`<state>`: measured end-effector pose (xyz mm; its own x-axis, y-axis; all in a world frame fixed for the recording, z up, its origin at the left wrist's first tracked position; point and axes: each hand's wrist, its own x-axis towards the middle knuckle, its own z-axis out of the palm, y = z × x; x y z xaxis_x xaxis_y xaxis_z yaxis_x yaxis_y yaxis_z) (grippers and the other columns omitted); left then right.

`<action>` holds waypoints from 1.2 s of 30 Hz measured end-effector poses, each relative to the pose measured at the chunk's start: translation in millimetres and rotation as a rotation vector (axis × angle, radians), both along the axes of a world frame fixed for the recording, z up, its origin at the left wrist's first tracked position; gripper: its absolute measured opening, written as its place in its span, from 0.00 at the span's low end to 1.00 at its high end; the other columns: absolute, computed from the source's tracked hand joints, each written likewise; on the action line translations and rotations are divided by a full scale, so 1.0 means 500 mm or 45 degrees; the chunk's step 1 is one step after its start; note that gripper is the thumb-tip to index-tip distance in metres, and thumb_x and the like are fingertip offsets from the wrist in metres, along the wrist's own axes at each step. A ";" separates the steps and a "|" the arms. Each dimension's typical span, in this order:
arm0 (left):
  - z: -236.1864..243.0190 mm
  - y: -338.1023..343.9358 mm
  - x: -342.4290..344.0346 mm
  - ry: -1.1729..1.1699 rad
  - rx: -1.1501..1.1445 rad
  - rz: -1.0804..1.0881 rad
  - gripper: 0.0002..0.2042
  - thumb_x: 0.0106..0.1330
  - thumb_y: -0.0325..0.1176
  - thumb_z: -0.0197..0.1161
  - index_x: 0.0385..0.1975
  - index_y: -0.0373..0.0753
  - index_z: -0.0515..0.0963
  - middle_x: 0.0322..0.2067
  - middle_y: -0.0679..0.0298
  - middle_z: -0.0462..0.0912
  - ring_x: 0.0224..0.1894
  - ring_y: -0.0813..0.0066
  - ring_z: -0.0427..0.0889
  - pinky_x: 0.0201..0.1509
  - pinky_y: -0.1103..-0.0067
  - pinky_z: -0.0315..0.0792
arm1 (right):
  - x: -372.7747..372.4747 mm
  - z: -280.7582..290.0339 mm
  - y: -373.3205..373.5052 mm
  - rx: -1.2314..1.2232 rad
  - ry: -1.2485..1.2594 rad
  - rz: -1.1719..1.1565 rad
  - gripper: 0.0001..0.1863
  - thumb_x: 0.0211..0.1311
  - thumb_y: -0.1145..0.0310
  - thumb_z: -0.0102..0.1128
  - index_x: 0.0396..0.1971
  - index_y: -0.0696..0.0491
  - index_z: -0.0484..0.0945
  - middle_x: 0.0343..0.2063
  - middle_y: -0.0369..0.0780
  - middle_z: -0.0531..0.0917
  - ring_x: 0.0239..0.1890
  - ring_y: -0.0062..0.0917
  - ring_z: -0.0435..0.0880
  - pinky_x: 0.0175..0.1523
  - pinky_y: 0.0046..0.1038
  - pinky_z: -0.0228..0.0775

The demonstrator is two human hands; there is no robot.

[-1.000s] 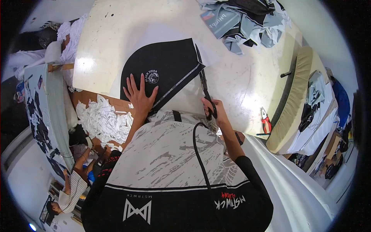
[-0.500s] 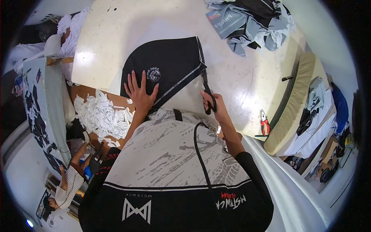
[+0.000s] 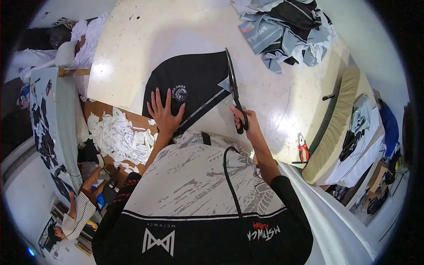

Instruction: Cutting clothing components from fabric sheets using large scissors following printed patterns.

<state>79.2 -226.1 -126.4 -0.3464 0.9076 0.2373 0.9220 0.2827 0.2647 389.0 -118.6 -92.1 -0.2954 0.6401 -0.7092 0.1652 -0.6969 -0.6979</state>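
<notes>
A black curved fabric piece (image 3: 194,73) with a round white print and a printed strip along one edge lies over white paper (image 3: 181,44) on the cream table (image 3: 132,35). My left hand (image 3: 165,115) rests flat on its lower left, fingers spread. My right hand (image 3: 247,121) grips black-handled scissors (image 3: 235,96), whose blades lie along the fabric's right edge. At that edge a small grey triangle (image 3: 223,84) shows beside the blades.
A fabric pile (image 3: 287,33) lies at back right, red-handled pliers (image 3: 303,150) near a padded cushion (image 3: 331,123). White scraps (image 3: 119,132) cover a brown surface at left. Another person (image 3: 79,212) is at lower left, beside a panel (image 3: 53,132).
The scissor blades now reach higher along the fabric's right edge, and the small grey triangle has appeared at its corner. The whole view has shifted slightly; my left hand stays on the fabric.
</notes>
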 end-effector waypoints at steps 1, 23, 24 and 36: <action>0.001 0.000 0.001 0.000 0.002 0.002 0.37 0.66 0.57 0.70 0.75 0.50 0.72 0.79 0.49 0.59 0.81 0.46 0.55 0.80 0.45 0.45 | 0.002 0.002 0.000 0.010 -0.026 0.016 0.23 0.70 0.51 0.71 0.21 0.50 0.76 0.17 0.30 0.74 0.17 0.16 0.72 0.27 0.22 0.60; -0.006 0.141 -0.167 0.094 0.190 0.342 0.40 0.69 0.64 0.64 0.75 0.44 0.70 0.76 0.39 0.60 0.79 0.35 0.56 0.78 0.38 0.48 | 0.228 0.018 -0.330 0.506 -0.668 0.214 0.19 0.63 0.59 0.75 0.24 0.60 0.83 0.18 0.34 0.80 0.22 0.18 0.76 0.29 0.27 0.68; -0.014 0.124 -0.147 0.090 0.200 0.350 0.40 0.69 0.64 0.64 0.75 0.44 0.70 0.76 0.39 0.60 0.79 0.35 0.56 0.78 0.38 0.48 | 0.223 0.020 -0.330 0.463 -0.581 0.156 0.17 0.64 0.61 0.74 0.25 0.59 0.83 0.18 0.34 0.81 0.23 0.18 0.77 0.30 0.27 0.68; -0.045 0.092 -0.149 0.014 0.038 0.223 0.46 0.68 0.68 0.63 0.80 0.48 0.62 0.79 0.42 0.56 0.82 0.39 0.50 0.80 0.40 0.43 | 0.253 0.072 -0.285 -0.047 -0.280 -0.018 0.17 0.71 0.60 0.71 0.26 0.53 0.79 0.18 0.32 0.76 0.20 0.16 0.72 0.25 0.24 0.57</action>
